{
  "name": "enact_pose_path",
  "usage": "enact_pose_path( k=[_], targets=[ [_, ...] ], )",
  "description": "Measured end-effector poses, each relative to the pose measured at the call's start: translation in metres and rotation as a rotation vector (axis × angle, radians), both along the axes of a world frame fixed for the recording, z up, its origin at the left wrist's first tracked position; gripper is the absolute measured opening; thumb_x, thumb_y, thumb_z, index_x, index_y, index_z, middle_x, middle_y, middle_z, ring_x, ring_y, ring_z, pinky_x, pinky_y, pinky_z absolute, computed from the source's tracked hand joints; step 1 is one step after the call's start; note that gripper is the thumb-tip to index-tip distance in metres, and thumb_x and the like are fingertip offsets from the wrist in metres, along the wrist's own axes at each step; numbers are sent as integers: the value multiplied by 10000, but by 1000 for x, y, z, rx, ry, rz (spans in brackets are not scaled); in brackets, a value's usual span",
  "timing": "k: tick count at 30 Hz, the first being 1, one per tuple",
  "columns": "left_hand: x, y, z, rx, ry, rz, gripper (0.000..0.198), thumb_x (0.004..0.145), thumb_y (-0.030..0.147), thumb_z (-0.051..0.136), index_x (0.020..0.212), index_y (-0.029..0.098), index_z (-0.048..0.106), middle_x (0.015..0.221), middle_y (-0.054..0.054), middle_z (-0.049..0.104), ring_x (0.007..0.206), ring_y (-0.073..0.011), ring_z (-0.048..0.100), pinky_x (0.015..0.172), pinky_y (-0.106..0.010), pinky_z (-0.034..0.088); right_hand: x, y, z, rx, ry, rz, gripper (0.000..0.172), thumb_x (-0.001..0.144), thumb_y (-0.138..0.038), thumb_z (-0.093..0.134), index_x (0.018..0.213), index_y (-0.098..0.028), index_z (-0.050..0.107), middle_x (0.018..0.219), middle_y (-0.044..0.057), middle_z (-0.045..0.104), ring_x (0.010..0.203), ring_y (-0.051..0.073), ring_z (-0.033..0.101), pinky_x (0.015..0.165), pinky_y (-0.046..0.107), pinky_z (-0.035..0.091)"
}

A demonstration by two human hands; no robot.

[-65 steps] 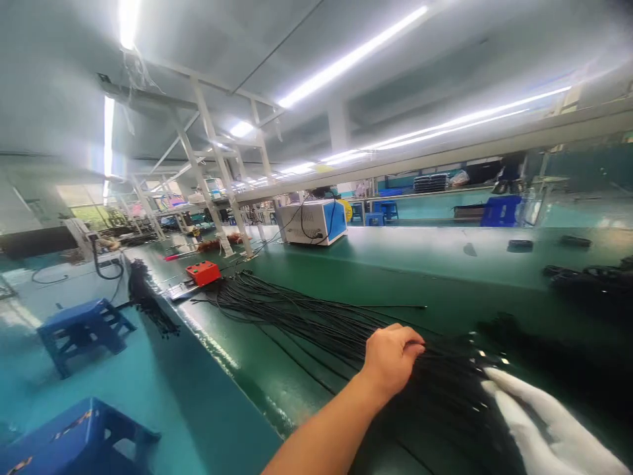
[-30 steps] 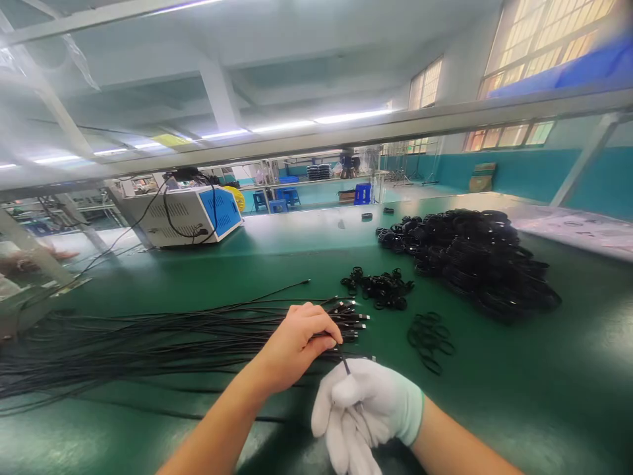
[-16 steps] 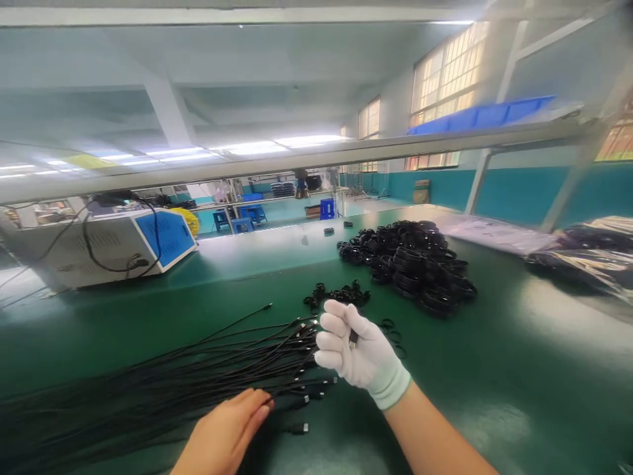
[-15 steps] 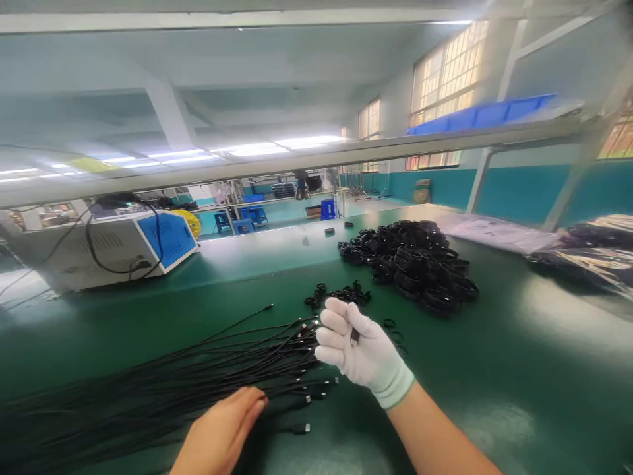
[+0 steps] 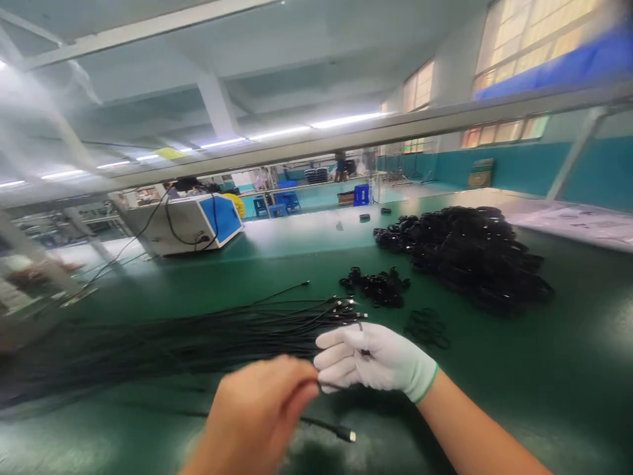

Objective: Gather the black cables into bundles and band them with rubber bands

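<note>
My left hand [image 5: 262, 402], bare and somewhat blurred, pinches a black cable just left of my gloved hand. My right hand [image 5: 373, 359], in a white glove with a green cuff, has its palm turned up and its fingers curled round a small dark cable end [image 5: 364, 355]. Many black cables [image 5: 237, 336] lie in a long bundle at the left, their plugs pointing right. One cable plug with a metal tip [image 5: 346, 434] shows below my hands. Beyond the glove sits a small heap of black ties [image 5: 378, 288].
A large pile of coiled black cables [image 5: 475, 257] is at the right, with loose black rings [image 5: 426, 328] nearer. A grey and blue machine [image 5: 192, 224] stands at the back left. A shelf beam [image 5: 306, 152] crosses above the green table [image 5: 568, 369].
The view has turned left. My left hand has moved from the cable bundle to beside the gloved hand, now with a cable in its fingers. The right hand's fingers are less tightly curled.
</note>
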State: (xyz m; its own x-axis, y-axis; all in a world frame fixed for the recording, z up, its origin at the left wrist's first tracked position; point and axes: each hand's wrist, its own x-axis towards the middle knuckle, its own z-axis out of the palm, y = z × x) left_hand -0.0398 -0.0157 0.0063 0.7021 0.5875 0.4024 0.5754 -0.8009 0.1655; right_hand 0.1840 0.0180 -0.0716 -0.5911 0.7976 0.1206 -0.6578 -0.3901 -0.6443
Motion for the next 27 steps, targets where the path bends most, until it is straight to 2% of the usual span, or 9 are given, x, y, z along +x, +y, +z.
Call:
enact_pose_path(
  k=[2, 4, 6, 8, 11, 15, 21, 24, 27],
  targets=[
    [3, 3, 23, -97, -1, -21, 188, 894, 345, 459, 851, 302, 637, 753, 22, 697, 637, -148, 626, 570, -236, 468, 1, 0, -2, -1, 49, -1, 372, 877, -330, 535, 1150, -77, 539, 1066, 156, 641, 1012, 262, 620, 996, 573, 323],
    [5, 1, 31, -93, 68, -89, 213, 891, 342, 458, 804, 293, 647, 689, 14, 681, 591, -147, 602, 531, -243, 443, 5, 3, -3, -19, 98, -67, 314, 922, -334, 452, 1147, -138, 548, 1104, 92, 636, 1070, 198, 589, 1044, 514, 301],
    [7, 0, 29, -51, 100, -111, 231, 892, 325, 451, 796, 279, 656, 656, 6, 667, 572, -147, 585, 521, -249, 422, 6, 3, -3, -36, 79, -73, 307, 922, -329, 452, 1134, -135, 559, 1105, 96, 637, 1067, 199, 591, 1043, 504, 303],
    [10, 6, 25, -71, 48, -47, 232, 894, 305, 448, 796, 267, 655, 680, 6, 662, 604, -144, 585, 553, -243, 424, 0, -1, -3, -19, 12, 21, 394, 858, -352, 561, 1141, -78, 555, 1082, 161, 633, 1020, 261, 614, 1000, 549, 320],
    [15, 28, 26, -184, -44, 47, 194, 871, 281, 486, 767, 248, 646, 745, 19, 663, 683, -139, 589, 618, -227, 432, -18, -11, -5, 26, -77, 189, 527, 773, -372, 664, 1172, -52, 533, 1107, 221, 607, 993, 308, 625, 958, 576, 335],
    [21, 57, 28, -329, -100, 65, 170, 841, 243, 510, 746, 221, 649, 773, 31, 669, 721, -132, 581, 633, -210, 422, -36, -21, -5, 40, -80, 264, 491, 787, -365, 644, 1166, -77, 524, 1118, 228, 602, 1011, 319, 618, 916, 593, 359],
    [31, 78, -1, -488, -140, 86, 196, 821, 300, 500, 750, 198, 651, 680, 28, 612, 638, -128, 506, 573, -215, 376, -43, -22, -3, -19, -23, 272, 510, 767, -342, 663, 1175, -76, 514, 1043, 176, 628, 1003, 336, 614, 884, 596, 377],
    [28, 86, -23, -624, -109, 55, 258, 832, 299, 443, 721, 167, 634, 668, 18, 601, 635, -130, 508, 571, -212, 385, -39, -21, 4, -21, 95, 178, 453, 744, -339, 695, 1107, -113, 543, 894, 77, 625, 910, 278, 643, 884, 581, 392],
    [15, 86, -43, -605, -81, 109, 300, 854, 284, 379, 688, 160, 596, 673, 6, 604, 650, -144, 522, 586, -222, 388, -29, -17, 14, -23, 185, 30, 382, 739, -322, 707, 1058, -163, 566, 745, -14, 552, 773, 180, 620, 895, 538, 404]
  ],
)
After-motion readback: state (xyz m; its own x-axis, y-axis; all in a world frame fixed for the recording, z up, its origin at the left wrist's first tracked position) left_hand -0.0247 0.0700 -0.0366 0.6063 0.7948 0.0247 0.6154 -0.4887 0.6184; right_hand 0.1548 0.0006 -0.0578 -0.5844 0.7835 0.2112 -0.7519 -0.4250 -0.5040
